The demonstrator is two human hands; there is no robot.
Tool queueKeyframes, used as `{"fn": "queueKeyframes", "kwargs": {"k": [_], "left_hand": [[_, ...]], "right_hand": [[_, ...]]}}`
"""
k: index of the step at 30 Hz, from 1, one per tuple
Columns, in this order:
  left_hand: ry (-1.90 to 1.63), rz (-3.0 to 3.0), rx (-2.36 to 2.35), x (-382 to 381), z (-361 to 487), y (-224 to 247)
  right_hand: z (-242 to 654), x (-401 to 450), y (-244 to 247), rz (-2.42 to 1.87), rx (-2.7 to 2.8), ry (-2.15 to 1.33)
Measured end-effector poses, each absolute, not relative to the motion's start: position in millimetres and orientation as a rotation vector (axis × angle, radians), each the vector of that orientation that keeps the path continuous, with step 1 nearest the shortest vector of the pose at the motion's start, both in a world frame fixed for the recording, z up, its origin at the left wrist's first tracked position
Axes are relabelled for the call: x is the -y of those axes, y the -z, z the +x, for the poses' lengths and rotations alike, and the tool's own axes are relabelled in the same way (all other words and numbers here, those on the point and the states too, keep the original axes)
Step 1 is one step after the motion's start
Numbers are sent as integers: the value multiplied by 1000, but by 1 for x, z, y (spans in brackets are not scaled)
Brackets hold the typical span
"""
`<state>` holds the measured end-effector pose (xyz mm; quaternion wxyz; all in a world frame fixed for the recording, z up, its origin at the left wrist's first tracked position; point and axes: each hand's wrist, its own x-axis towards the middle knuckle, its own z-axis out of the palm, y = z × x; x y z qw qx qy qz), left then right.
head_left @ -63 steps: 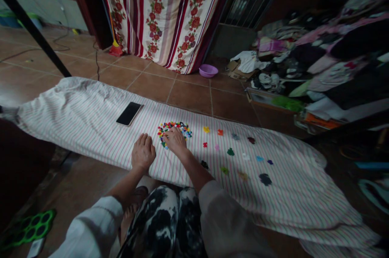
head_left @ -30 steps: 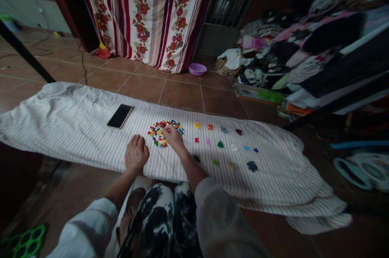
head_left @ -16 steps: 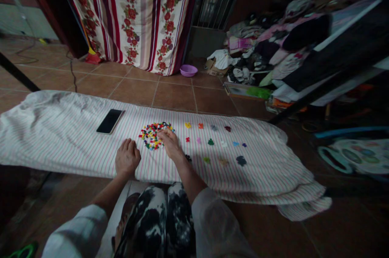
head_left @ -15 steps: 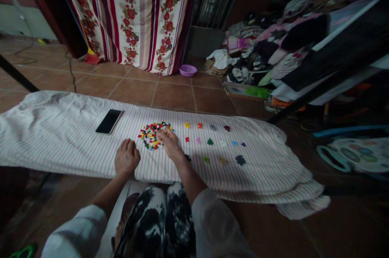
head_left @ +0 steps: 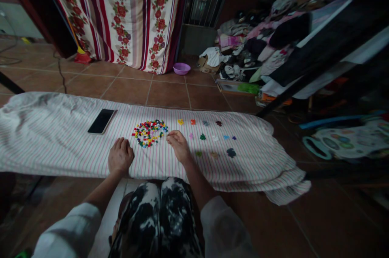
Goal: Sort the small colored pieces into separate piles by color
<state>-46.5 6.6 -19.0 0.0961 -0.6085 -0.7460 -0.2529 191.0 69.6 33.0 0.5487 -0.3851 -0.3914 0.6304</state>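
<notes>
On the striped cloth lies a mixed pile of small coloured pieces [head_left: 148, 134], like tiny building bricks. My right hand [head_left: 179, 146] is just right of the pile, thumb and fingers pinched together; anything between the tips is too small to make out. Smaller single-colour groups lie beyond and to its right, among them yellow pieces [head_left: 180, 121], orange pieces [head_left: 193, 121], dark green pieces [head_left: 202, 137] and dark grey pieces [head_left: 231, 153]. My right hand and wrist hide part of this area. My left hand [head_left: 120, 155] rests on the cloth left of the pile, fingers curled in.
A phone [head_left: 102, 121] lies on the striped cloth [head_left: 67, 140], left of the pile. Beyond, on the tiled floor, are a purple basin [head_left: 181, 69], a red dustpan [head_left: 82, 57] and a heap of clothes [head_left: 258, 43]. A flowered curtain [head_left: 133, 10] hangs behind.
My right hand has drawn back from the pile towards the right, still pinched. My left hand stays resting on the cloth. The whole view has shifted slightly.
</notes>
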Motion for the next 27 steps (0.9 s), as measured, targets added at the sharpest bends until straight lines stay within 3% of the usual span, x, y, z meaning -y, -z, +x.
{"fn": "queueKeyframes", "kwargs": {"k": [12,27], "left_hand": [[766,-1813,2199,-7,-47,20],[791,-1827,2210,-6,-45,13]], "right_hand": [[200,-73,-27,-908,743,-1563],[258,-59,-32,-1172,785,-1336]]}}
